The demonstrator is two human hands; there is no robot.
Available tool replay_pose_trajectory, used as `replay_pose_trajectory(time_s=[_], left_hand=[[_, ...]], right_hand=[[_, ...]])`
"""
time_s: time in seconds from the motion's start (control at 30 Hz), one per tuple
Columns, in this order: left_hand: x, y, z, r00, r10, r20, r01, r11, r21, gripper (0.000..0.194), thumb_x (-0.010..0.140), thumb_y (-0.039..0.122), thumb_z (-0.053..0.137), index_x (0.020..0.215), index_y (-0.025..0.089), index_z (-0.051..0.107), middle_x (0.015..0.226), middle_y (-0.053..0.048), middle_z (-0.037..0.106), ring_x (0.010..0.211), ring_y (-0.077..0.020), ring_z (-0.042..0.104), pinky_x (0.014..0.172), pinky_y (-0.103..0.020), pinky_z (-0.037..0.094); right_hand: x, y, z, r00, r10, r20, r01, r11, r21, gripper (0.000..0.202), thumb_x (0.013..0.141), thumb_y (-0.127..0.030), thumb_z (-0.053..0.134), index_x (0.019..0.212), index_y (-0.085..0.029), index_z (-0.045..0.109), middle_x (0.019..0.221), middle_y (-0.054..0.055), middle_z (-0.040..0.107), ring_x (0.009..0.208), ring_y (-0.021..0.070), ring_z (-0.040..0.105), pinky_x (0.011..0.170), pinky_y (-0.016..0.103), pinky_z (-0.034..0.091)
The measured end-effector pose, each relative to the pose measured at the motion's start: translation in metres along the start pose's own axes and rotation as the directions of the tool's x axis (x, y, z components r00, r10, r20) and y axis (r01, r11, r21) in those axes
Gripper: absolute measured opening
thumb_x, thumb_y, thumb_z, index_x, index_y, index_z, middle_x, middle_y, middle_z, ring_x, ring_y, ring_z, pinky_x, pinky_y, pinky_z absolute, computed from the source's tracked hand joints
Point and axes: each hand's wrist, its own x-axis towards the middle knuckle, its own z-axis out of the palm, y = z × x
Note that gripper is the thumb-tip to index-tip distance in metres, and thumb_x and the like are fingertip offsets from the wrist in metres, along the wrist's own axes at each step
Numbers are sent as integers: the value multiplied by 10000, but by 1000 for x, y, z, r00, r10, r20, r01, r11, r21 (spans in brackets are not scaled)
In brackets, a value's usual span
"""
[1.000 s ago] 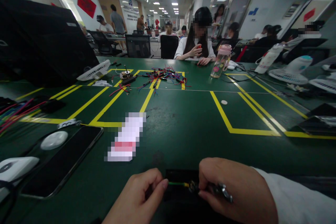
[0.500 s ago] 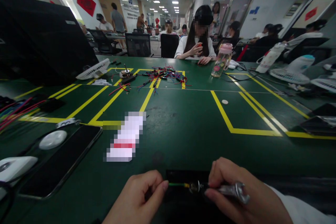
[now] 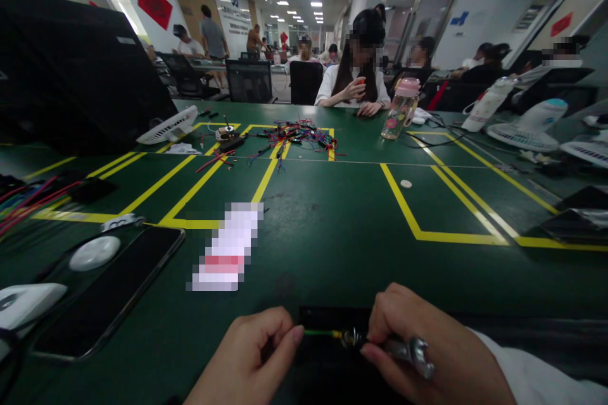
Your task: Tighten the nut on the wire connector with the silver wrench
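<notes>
Phone [image 3: 111, 291] flat on the table [image 3: 304, 234], at left. Left hand [image 3: 254, 351]: fingers pinch a thin green wire [image 3: 318, 332], its yellow end at a small metal part [image 3: 350, 337]. Right hand [image 3: 422, 342]: fingers grip a wrench-like metal tool [image 3: 413, 353], open end pointing right.

Wrench [image 3: 420, 357]: silver metal, shiny, smooth.
Green wire [image 3: 319, 333]: plastic skin, looks smooth.
Table top [image 3: 308, 253]: dark green, smooth, bit shiny, dull smudges.
Yellow tape [image 3: 399, 202]: flat, smooth, shines where light hits.
Phone [image 3: 114, 291]: black front like glass, glossy.
Round white thing [image 3: 95, 254]: hard plastic look, shiny.
Bottle [image 3: 397, 117]: see-through, shiny; glass or plastic, cannot tell.
Sleeve [image 3: 527, 370]: white cloth, matt, soft folds.
</notes>
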Motion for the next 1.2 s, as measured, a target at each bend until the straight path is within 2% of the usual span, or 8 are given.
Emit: replay_pose_trajectory(time_s=[0.17, 0.5, 0.6, 0.7, 0.83, 0.9, 1.1, 1.2], left_hand=[[1, -1, 1, 1000, 2, -22, -3, 1000, -9, 387, 937, 402, 410, 612, 192, 414, 566, 40, 461, 541, -133, 459, 499, -222, 311], [2, -2, 2, 1000, 4, -31, -4, 1000, -7, 382, 939, 397, 408, 619, 190, 418, 564, 43, 461, 535, -129, 470, 501, -219, 316], [2, -1, 1, 1000, 5, -23, -5, 1000, -6, 386, 940, 401, 404, 616, 191, 413, 563, 41, 466, 535, -131, 472, 502, -221, 318], [3, -1, 0, 1000, 10, -18, -10, 1000, -5, 385, 942, 403, 405, 620, 191, 416, 566, 39, 472, 541, -133, 473, 510, -224, 322], [2, 0, 0, 1000, 8, -13, -8, 1000, -7, 387, 943, 402, 403, 620, 189, 426, 569, 39, 473, 543, -133, 474, 510, -225, 321], [0, -1, 0, 1000, 6, -15, -6, 1000, -7, 390, 944, 406, 404, 621, 188, 431, 570, 39, 477, 543, -133, 471, 508, -225, 317], [1, -2, 1, 1000, 4, -20, -4, 1000, -16, 391, 942, 408, 413, 621, 186, 441, 568, 43, 467, 543, -131, 467, 507, -222, 318], [1, -2, 1, 1000, 6, -20, -6, 1000, -17, 387, 941, 411, 418, 629, 185, 450, 577, 40, 477, 552, -134, 475, 513, -223, 322]], right_hand=[[7, 0, -8, 993, -30, 115, 33, 999, -24, 140, 697, -65, 605, 713, -185, 534, 682, -1, 598, 564, 136, 525, 494, 220, 383], [21, -8, -27, 972, -53, 227, 52, 999, 11, 151, 696, -56, 657, 747, -178, 585, 719, -14, 619, 624, 119, 550, 559, 209, 396], [17, -4, -31, 976, -17, 216, 9, 999, 38, 110, 761, -97, 605, 775, -194, 556, 714, -20, 602, 617, 126, 542, 552, 223, 403], [10, -1, -30, 983, 78, 168, -96, 990, 104, 77, 839, -165, 506, 778, -210, 516, 703, -14, 569, 618, 146, 537, 556, 261, 414], [1, -2, -21, 977, 191, 91, -200, 974, 108, 72, 817, -195, 506, 750, -218, 517, 708, -5, 569, 620, 168, 530, 559, 295, 399], [-1, -2, -15, 981, 179, 76, -184, 981, 67, 52, 795, -178, 532, 757, -213, 526, 709, -1, 576, 600, 167, 527, 546, 289, 393], [-1, 2, -2, 1000, 10, 20, -11, 1000, 18, 137, 743, -112, 596, 713, -212, 507, 668, -18, 569, 555, 145, 509, 500, 241, 377], [-2, 3, 1, 1000, -18, -16, 18, 1000, -4, 154, 720, -69, 579, 718, -207, 512, 673, -15, 574, 567, 147, 506, 505, 239, 375]])
